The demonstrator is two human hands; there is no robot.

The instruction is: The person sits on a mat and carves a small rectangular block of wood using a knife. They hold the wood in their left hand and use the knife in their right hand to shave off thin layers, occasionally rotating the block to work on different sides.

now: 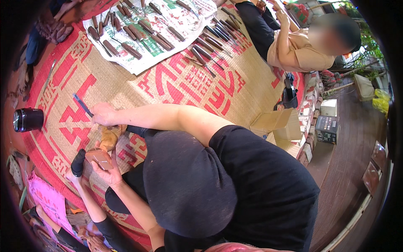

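Head view: wearer's own hands out of frame, state cannot be told. Brown block (99, 158), over the patterned mat (121, 93) at left: in a capped co-worker's (268, 180) near hand (111, 176). Slim blue tool (82, 104): clasped in the far hand (105, 114). Possible hazard: loose grip, tool slipping into near hand.
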